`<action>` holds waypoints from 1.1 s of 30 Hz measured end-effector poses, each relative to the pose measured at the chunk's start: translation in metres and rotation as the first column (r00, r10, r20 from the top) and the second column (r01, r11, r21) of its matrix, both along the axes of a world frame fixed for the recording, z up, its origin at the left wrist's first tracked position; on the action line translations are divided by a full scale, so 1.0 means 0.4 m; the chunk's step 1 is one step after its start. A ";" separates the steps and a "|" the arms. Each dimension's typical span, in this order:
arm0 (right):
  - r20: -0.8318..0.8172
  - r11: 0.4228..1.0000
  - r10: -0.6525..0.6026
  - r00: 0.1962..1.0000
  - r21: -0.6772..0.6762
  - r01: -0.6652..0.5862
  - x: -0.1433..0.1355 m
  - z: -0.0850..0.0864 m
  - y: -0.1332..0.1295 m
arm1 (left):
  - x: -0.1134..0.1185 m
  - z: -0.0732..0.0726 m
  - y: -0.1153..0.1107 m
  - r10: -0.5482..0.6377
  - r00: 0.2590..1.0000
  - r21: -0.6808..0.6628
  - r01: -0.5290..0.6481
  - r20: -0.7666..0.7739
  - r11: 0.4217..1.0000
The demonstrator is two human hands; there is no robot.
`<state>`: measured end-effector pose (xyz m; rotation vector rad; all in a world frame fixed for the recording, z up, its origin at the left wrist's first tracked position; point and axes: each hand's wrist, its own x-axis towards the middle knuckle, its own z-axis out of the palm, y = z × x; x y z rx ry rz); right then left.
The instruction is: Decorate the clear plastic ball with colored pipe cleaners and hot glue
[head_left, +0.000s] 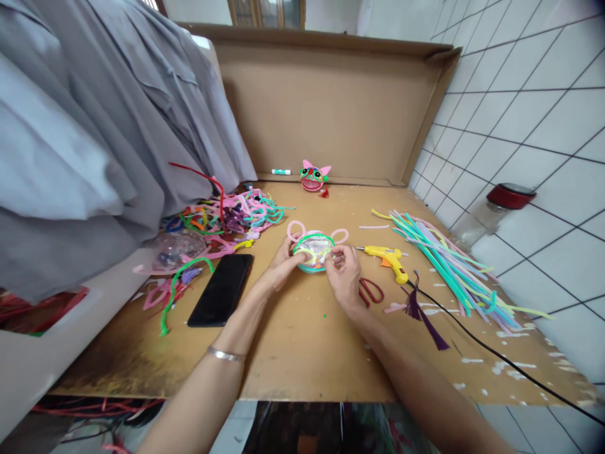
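Note:
Between my hands is a round pipe-cleaner animal face [313, 243] with a green rim, a pale middle, yellow curves and two pink ear loops at the top. My left hand [282, 263] grips its left side, thumb over the front. The fingers of my right hand [344, 268] are pinched together at its right edge; whether a small separate piece is between them is hidden. Just right of that hand lies a yellow hot glue gun [388, 260], nozzle pointing left. The red handles of scissors [371, 292] show beside my right wrist.
At left are a tangled pile of pipe cleaners [236, 211] and a black phone [221, 290]. A bundle of pastel pipe cleaners [444, 271], a purple tassel [422, 315] and a red-lidded jar [491, 214] are at right. A finished-looking animal head [312, 176] stands against the cardboard [331, 107].

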<state>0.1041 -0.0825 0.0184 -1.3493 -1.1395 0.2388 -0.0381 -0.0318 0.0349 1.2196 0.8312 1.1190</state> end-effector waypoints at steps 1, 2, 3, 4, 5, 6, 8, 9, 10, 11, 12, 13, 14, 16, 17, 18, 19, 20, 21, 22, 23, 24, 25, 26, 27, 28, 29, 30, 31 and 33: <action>0.008 1.000 0.002 1.000 -0.002 -0.002 -0.001 0.001 -0.001 | 0.001 0.001 -0.002 0.004 1.000 -0.011 -0.004 0.006 1.000; 0.013 1.000 0.003 1.000 -0.004 -0.003 -0.002 0.001 -0.001 | 0.003 0.003 -0.005 0.009 1.000 -0.018 -0.009 0.009 1.000; 0.016 1.000 0.001 1.000 -0.003 -0.001 -0.003 0.002 -0.001 | 0.004 0.004 -0.007 0.016 1.000 -0.022 -0.015 0.009 1.000; 0.018 1.000 -0.003 1.000 0.000 0.003 -0.004 0.002 -0.001 | 0.007 0.006 -0.009 0.022 1.000 -0.025 -0.022 0.006 0.999; 0.021 1.000 -0.007 1.000 0.004 0.007 -0.006 0.003 -0.001 | 0.009 0.007 -0.011 0.029 1.000 -0.030 -0.029 0.002 0.999; 0.027 1.000 -0.010 1.000 0.010 0.010 -0.008 0.004 -0.002 | 0.012 0.008 -0.013 0.038 0.999 -0.035 -0.038 -0.002 0.999; 0.045 1.000 -0.016 0.999 0.023 0.015 -0.011 0.006 -0.002 | 0.017 0.009 -0.016 0.062 0.998 -0.047 -0.063 -0.012 0.997; 0.057 1.000 -0.018 0.998 0.027 0.017 -0.013 0.006 -0.003 | 0.020 0.010 -0.018 0.074 0.997 -0.052 -0.074 -0.017 0.996; 0.068 0.999 -0.020 0.997 0.027 0.018 -0.015 0.007 -0.004 | 0.024 0.011 -0.020 0.083 0.996 -0.056 -0.084 -0.021 0.995; 0.078 0.999 -0.022 0.997 0.025 0.020 -0.017 0.007 -0.004 | 0.027 0.012 -0.022 0.089 0.996 -0.061 -0.090 -0.023 0.994; 0.085 1.000 -0.022 0.996 0.019 0.021 -0.019 0.008 -0.005 | 0.029 0.013 -0.024 0.093 0.995 -0.069 -0.094 -0.022 0.993; 0.090 1.000 -0.021 0.996 0.013 0.020 -0.020 0.007 -0.006 | 0.032 0.015 -0.025 0.097 0.995 -0.080 -0.098 -0.020 0.992; 0.095 1.000 -0.019 0.995 0.008 0.018 -0.021 0.007 -0.007 | 0.034 0.018 -0.027 0.102 0.995 -0.092 -0.103 -0.018 0.990; 0.109 1.000 -0.017 0.994 0.006 0.016 -0.023 0.007 -0.009 | 0.036 0.021 -0.028 0.111 0.994 -0.109 -0.112 -0.018 0.988; 0.117 1.000 -0.017 0.993 0.009 0.016 -0.023 0.006 -0.010 | 0.037 0.022 -0.028 0.115 0.993 -0.109 -0.116 -0.020 0.987; 0.125 1.000 -0.017 0.992 0.013 0.015 -0.023 0.006 -0.011 | 0.037 0.022 -0.027 0.117 0.993 -0.104 -0.119 -0.022 0.987; 0.132 1.000 -0.016 0.991 0.017 0.014 -0.024 0.006 -0.011 | 0.036 0.022 -0.027 0.117 0.993 -0.097 -0.119 -0.022 0.988; 0.138 1.000 -0.015 0.990 0.021 0.012 -0.024 0.007 -0.012 | 0.035 0.022 -0.027 0.117 0.993 -0.091 -0.118 -0.021 0.989; 0.143 1.000 -0.013 0.990 0.024 0.010 -0.025 0.007 -0.012 | 0.035 0.021 -0.027 0.118 0.993 -0.087 -0.119 -0.020 0.989; 0.146 1.000 -0.013 0.989 0.027 0.009 -0.025 0.007 -0.013 | 0.034 0.020 -0.027 0.120 0.993 -0.087 -0.121 -0.017 0.989; 0.149 1.000 -0.013 0.989 0.028 0.009 -0.026 0.008 -0.013 | 0.034 0.019 -0.027 0.123 0.992 -0.089 -0.124 -0.014 0.988; 0.151 1.000 -0.016 0.988 0.028 0.012 -0.027 0.008 -0.013 | 0.033 0.018 -0.027 0.133 0.991 -0.092 -0.134 -0.011 0.987; 0.150 1.000 -0.020 0.988 0.026 0.016 -0.027 0.008 -0.014 | 0.033 0.018 -0.027 0.147 0.989 -0.095 -0.147 -0.009 0.985; 0.149 1.000 -0.024 0.989 0.023 0.021 -0.028 0.008 -0.014 | 0.033 0.017 -0.028 0.159 0.987 -0.099 -0.159 -0.009 0.982; 0.150 1.000 -0.028 0.988 0.018 0.025 -0.029 0.008 -0.014 | 0.032 0.016 -0.027 0.166 0.986 -0.102 -0.167 -0.012 0.981; 0.153 1.000 -0.028 0.988 0.014 0.026 -0.029 0.007 -0.014 | 0.032 0.015 -0.027 0.168 0.986 -0.105 -0.168 -0.016 0.980; 0.158 1.000 -0.026 0.987 0.013 0.024 -0.029 0.007 -0.014 | 0.032 0.014 -0.027 0.164 0.986 -0.105 -0.165 -0.018 0.981; 0.162 1.000 -0.023 0.987 0.015 0.021 -0.029 0.006 -0.014 | 0.032 0.012 -0.027 0.158 0.987 -0.104 -0.159 -0.018 0.982; 0.166 1.000 -0.021 0.986 0.020 0.018 -0.029 0.006 -0.014 | 0.031 0.010 -0.026 0.151 0.988 -0.102 -0.152 -0.017 0.983; 0.171 0.999 -0.022 0.985 0.033 0.016 -0.029 0.006 -0.013 | 0.031 0.007 -0.026 0.143 0.990 -0.092 -0.143 -0.009 0.985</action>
